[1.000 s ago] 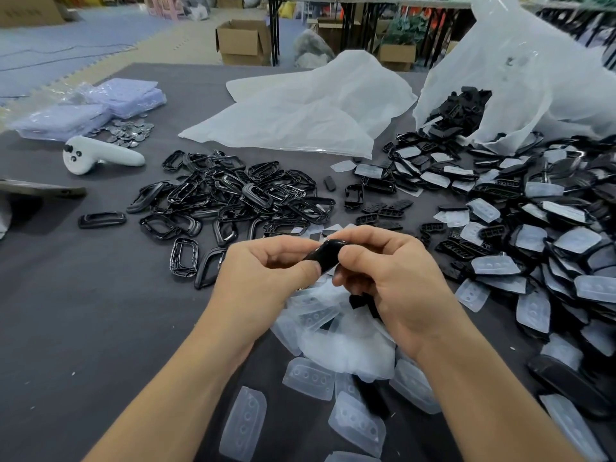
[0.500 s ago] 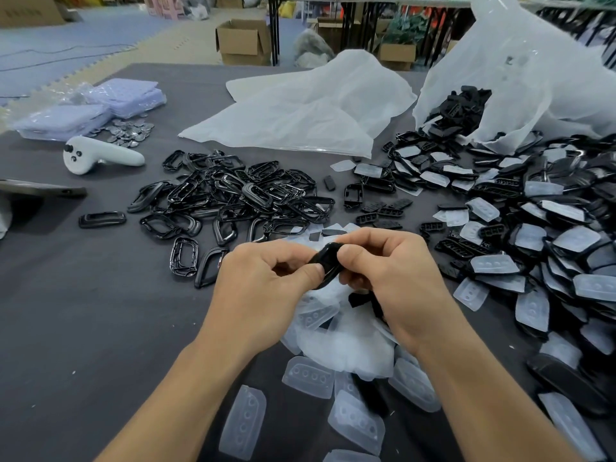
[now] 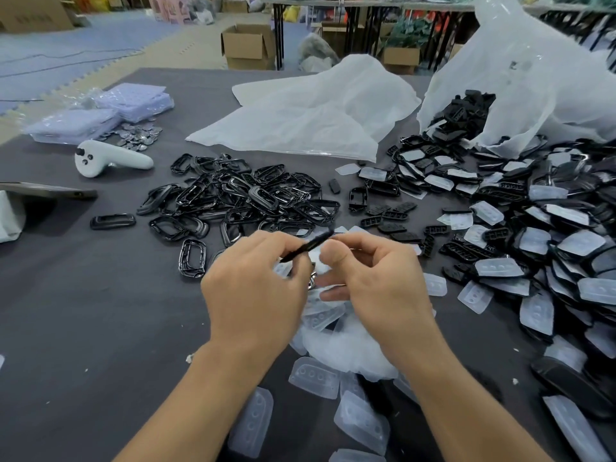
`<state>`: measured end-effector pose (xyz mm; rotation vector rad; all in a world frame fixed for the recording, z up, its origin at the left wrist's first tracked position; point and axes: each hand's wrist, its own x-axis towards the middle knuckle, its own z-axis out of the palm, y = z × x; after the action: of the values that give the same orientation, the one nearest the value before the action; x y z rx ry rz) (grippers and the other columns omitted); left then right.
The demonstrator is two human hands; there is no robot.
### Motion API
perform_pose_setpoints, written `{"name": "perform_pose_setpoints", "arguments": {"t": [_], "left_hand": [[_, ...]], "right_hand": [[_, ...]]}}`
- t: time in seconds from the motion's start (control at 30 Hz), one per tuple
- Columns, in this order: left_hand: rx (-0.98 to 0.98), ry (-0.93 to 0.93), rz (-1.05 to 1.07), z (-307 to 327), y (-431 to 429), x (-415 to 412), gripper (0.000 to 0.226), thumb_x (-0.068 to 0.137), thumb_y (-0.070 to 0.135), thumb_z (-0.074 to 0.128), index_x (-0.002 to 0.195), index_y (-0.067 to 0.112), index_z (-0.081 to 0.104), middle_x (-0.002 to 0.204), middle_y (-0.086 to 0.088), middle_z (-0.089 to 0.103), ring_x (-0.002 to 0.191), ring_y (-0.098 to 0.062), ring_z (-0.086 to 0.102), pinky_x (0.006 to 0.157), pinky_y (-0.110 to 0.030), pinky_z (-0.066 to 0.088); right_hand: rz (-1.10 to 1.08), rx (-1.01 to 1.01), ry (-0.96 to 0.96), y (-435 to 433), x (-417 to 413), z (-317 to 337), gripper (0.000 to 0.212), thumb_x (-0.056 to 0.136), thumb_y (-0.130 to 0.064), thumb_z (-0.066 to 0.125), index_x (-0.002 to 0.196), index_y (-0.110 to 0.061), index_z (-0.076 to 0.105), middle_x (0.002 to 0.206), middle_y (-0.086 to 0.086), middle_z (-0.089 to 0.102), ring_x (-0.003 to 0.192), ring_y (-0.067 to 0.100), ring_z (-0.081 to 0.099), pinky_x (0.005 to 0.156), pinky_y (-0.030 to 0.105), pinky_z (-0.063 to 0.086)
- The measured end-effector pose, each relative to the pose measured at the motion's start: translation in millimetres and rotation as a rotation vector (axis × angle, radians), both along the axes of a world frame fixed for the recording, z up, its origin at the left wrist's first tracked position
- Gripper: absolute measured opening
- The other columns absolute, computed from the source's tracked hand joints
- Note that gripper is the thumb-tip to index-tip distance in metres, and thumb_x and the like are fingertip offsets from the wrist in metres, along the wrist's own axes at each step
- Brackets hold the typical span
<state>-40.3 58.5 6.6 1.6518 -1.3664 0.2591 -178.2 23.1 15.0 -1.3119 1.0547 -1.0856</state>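
Observation:
Both hands meet above the middle of the dark table [image 3: 83, 328]. My left hand [image 3: 253, 295] pinches a thin black plastic part [image 3: 308, 246] that shows edge-on and slants up to the right. My right hand [image 3: 373, 281] has its fingers curled and its thumb up beside the part's upper end; a pale translucent piece [image 3: 325, 266] shows between the hands, blurred. Whether the right fingers grip that piece or the black part is unclear. Under the hands lies a heap of translucent silicone pads [image 3: 346, 348].
A pile of black frames [image 3: 240, 198] lies ahead. Black shells with pads [image 3: 533, 235] cover the right side, spilling from a clear bag [image 3: 540, 71]. An empty white bag [image 3: 310, 111], a white controller [image 3: 106, 158], purple packets [image 3: 133, 101] and coins [image 3: 140, 135] sit further back.
The hands have drawn slightly apart. The black part, earlier gripped between both thumbs, now stands edge-on in the left fingers, and the right thumb has lifted off it.

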Motion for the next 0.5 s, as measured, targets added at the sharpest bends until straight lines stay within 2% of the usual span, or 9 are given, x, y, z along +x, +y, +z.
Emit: {"name": "perform_pose_setpoints", "arguments": {"t": [0.1,0.2,0.3,0.4,0.5], "left_hand": [[-0.125,-0.198,-0.111,-7,1,-1,0.003,0.085,0.019,0.078,0.085,0.022,0.078,0.083,0.01,0.073,0.074,-0.016,0.065,0.066,-0.033,0.048],[-0.127,-0.21,-0.169,-9,1,-1,0.008,0.082,0.022,0.083,0.09,0.023,0.08,0.09,0.011,0.076,0.08,-0.013,0.065,0.07,-0.029,0.05],[-0.028,-0.016,-0.232,-7,1,0,0.026,0.073,0.029,0.088,0.099,0.025,0.082,0.099,0.016,0.075,0.09,-0.003,0.065,0.079,-0.019,0.05],[0.105,0.183,-0.275,0,1,0,0.039,0.075,0.03,0.083,0.113,0.036,0.077,0.106,0.025,0.07,0.099,0.004,0.064,0.085,-0.012,0.049],[0.222,0.388,-0.325,4,0,0,0.042,0.076,0.02,0.085,0.103,0.051,0.076,0.087,0.024,0.074,0.086,0.002,0.07,0.077,-0.01,0.052]], "right_hand": [[0.056,0.001,-0.061,3,5,0,0.009,0.089,-0.03,0.073,0.089,-0.022,0.079,0.081,0.008,0.078,0.078,0.03,0.077,0.07,0.042,0.065],[0.057,0.017,-0.059,0,2,-1,0.014,0.095,-0.016,0.065,0.086,-0.013,0.076,0.077,0.013,0.077,0.071,0.029,0.074,0.068,0.039,0.064],[0.056,0.048,-0.042,-5,-1,0,0.025,0.099,-0.001,0.056,0.088,-0.011,0.076,0.08,0.016,0.076,0.066,0.023,0.068,0.063,0.035,0.063],[0.063,-0.015,0.042,-8,-5,3,0.029,0.099,0.003,0.054,0.085,-0.012,0.075,0.076,0.015,0.074,0.062,0.021,0.065,0.06,0.034,0.059],[0.083,-0.066,0.125,-7,-8,5,0.028,0.097,0.002,0.056,0.085,-0.015,0.074,0.064,0.01,0.071,0.055,0.017,0.064,0.054,0.025,0.052]]}}
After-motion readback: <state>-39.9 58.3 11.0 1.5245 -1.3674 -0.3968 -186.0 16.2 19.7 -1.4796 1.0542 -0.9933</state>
